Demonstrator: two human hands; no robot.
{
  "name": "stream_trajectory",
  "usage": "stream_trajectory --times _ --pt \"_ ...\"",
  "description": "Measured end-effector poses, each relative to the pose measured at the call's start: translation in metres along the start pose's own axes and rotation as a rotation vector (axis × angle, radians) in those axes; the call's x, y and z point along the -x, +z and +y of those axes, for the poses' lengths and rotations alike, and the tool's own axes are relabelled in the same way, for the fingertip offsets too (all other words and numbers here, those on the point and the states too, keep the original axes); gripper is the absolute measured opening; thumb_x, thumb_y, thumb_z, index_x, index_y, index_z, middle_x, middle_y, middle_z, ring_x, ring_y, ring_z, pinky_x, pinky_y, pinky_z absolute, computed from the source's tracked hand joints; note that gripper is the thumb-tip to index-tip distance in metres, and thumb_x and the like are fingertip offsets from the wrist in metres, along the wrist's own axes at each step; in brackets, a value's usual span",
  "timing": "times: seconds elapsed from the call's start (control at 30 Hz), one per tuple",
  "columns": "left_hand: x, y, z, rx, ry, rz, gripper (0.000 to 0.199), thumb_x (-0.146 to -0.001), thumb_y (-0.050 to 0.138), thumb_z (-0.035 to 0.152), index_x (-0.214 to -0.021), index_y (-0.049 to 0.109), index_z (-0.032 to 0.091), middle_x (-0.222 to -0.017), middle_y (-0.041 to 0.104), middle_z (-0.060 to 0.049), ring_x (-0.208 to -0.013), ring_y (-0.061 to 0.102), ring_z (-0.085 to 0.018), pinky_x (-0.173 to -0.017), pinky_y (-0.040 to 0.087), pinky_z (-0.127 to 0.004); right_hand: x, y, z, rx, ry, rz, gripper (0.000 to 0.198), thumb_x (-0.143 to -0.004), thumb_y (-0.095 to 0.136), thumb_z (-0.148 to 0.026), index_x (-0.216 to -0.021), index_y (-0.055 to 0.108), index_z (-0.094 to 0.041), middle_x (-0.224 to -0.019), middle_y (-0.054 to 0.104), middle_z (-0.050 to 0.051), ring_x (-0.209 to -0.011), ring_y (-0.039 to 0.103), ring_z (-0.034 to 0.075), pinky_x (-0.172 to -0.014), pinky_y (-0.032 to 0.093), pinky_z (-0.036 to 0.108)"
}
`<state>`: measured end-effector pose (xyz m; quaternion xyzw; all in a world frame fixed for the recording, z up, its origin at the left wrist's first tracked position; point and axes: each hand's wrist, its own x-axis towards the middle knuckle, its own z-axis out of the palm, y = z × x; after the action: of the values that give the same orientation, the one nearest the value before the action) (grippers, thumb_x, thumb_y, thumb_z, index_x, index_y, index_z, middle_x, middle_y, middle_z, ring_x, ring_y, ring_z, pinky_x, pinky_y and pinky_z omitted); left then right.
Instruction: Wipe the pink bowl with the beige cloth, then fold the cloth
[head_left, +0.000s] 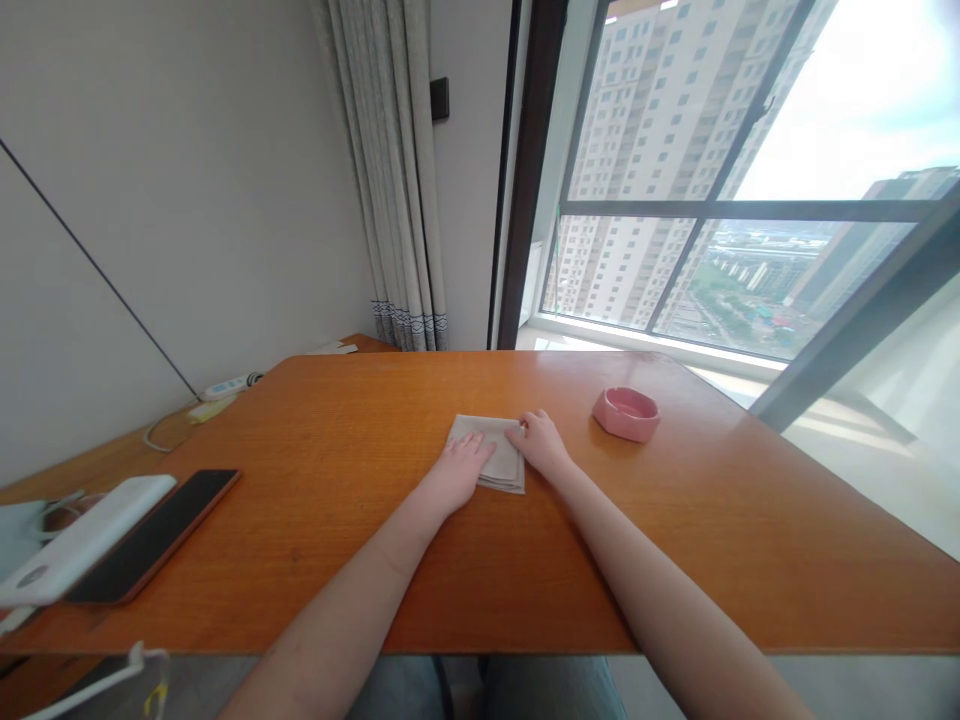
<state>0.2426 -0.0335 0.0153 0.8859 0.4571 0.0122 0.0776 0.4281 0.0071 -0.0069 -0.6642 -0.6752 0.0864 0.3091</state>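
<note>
A light grey folded cloth (501, 474) lies on the wooden table in front of me, its layers showing along the near edge. My left hand (459, 468) rests flat on the cloth's left part with the fingers stretched out. At the cloth's upper right corner, my right hand (541, 442) has its fingers bent and closed on the edge. Part of the cloth is hidden under both hands.
A pink ashtray (627, 414) stands to the right of my right hand. On the left lie a black phone (154, 537) and a white power bank (86, 540) with cables. A power strip (229, 386) sits by the wall. The table's front edge (510, 652) runs under my forearms.
</note>
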Motion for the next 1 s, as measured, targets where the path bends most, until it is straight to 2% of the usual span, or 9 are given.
stream_trajectory --times 0.23,0.37,0.47,0.57,0.63,0.7,0.8,0.9,1.0 --pt "0.0 -0.002 0.001 0.009 -0.049 -0.017 0.063 -0.079 0.03 0.003 -0.139 0.033 0.02 -0.15 0.023 -0.011 -0.138 0.02 -0.025 -0.111 0.015 -0.049 -0.001 0.0 -0.004 -0.025 0.021 -0.101 0.012 -0.077 0.044 -0.011 -0.084 0.051 -0.019 -0.072 0.055 0.001 -0.068 0.049 0.015 -0.062 0.034 0.024" --pt "-0.002 0.0 0.0 0.022 -0.069 -0.097 0.071 -0.074 0.036 0.001 -0.142 0.028 0.022 -0.152 0.016 -0.01 -0.139 0.014 -0.026 -0.111 0.014 -0.048 0.001 0.001 -0.007 0.022 -0.014 -0.12 0.022 -0.068 0.044 -0.005 -0.084 0.053 -0.017 -0.084 0.058 0.005 -0.081 0.052 0.017 -0.072 0.037 0.025" --pt "-0.001 -0.003 -0.008 0.119 -0.033 -0.123 0.071 -0.074 0.041 0.007 -0.142 0.028 0.023 -0.152 0.016 -0.009 -0.139 0.013 -0.026 -0.111 0.014 -0.046 0.004 0.001 -0.009 0.085 -0.006 -0.094 0.035 -0.069 0.046 -0.007 -0.101 0.054 -0.014 -0.101 0.056 0.011 -0.096 0.051 0.021 -0.082 0.037 0.027" --pt "0.001 -0.013 -0.017 0.27 -0.016 -0.068 0.049 -0.081 0.044 0.029 -0.129 0.049 0.022 -0.141 0.04 -0.009 -0.131 0.035 -0.026 -0.107 0.027 -0.041 0.006 -0.002 -0.01 0.143 0.043 -0.09 0.045 -0.073 0.05 -0.015 -0.118 0.048 -0.014 -0.111 0.054 0.014 -0.104 0.048 0.025 -0.086 0.036 0.031" --pt "0.001 -0.019 -0.02 0.32 -0.087 0.064 0.043 -0.088 0.031 0.04 -0.106 0.064 0.018 -0.116 0.062 -0.011 -0.111 0.054 -0.024 -0.098 0.037 -0.038 0.007 -0.004 -0.01 0.175 0.061 -0.131 0.036 -0.077 0.05 -0.023 -0.112 0.053 -0.015 -0.106 0.056 0.014 -0.103 0.049 0.026 -0.085 0.037 0.032" --pt "-0.001 -0.021 -0.021 0.297 -0.165 0.251 0.052 -0.092 0.02 0.041 -0.094 0.066 0.016 -0.097 0.067 -0.011 -0.097 0.06 -0.022 -0.092 0.041 -0.037 0.007 -0.005 -0.01 0.205 0.065 -0.173 0.025 -0.08 0.048 -0.03 -0.097 0.058 -0.015 -0.1 0.057 0.013 -0.099 0.05 0.025 -0.083 0.037 0.032" --pt "-0.005 -0.012 -0.021 0.198 -0.165 0.399 0.048 -0.092 0.022 0.04 -0.115 0.057 0.016 -0.119 0.059 -0.012 -0.114 0.051 -0.022 -0.1 0.034 -0.037 0.008 -0.004 -0.013 0.228 0.04 -0.196 0.02 -0.08 0.049 -0.032 -0.085 0.057 -0.015 -0.096 0.057 0.013 -0.094 0.052 0.024 -0.08 0.037 0.031" --pt "-0.008 0.006 -0.021 0.104 -0.157 0.21 0.055 -0.092 0.022 0.046 -0.137 0.036 0.019 -0.146 0.032 -0.011 -0.135 0.026 -0.025 -0.109 0.019 -0.046 0.01 -0.003 -0.017 0.196 0.008 -0.184 0.014 -0.078 0.051 -0.028 -0.084 0.054 -0.016 -0.096 0.058 0.012 -0.093 0.052 0.023 -0.079 0.037 0.029" --pt "-0.011 0.02 -0.021 0.034 -0.193 0.09 0.066 -0.09 0.017 0.055 -0.143 0.025 0.018 -0.151 0.017 -0.013 -0.139 0.013 -0.028 -0.109 0.01 -0.053 0.011 -0.004 -0.022 0.079 0.035 -0.195 0.013 -0.077 0.05 -0.026 -0.086 0.049 -0.017 -0.091 0.059 0.009 -0.086 0.054 0.021 -0.072 0.038 0.028"
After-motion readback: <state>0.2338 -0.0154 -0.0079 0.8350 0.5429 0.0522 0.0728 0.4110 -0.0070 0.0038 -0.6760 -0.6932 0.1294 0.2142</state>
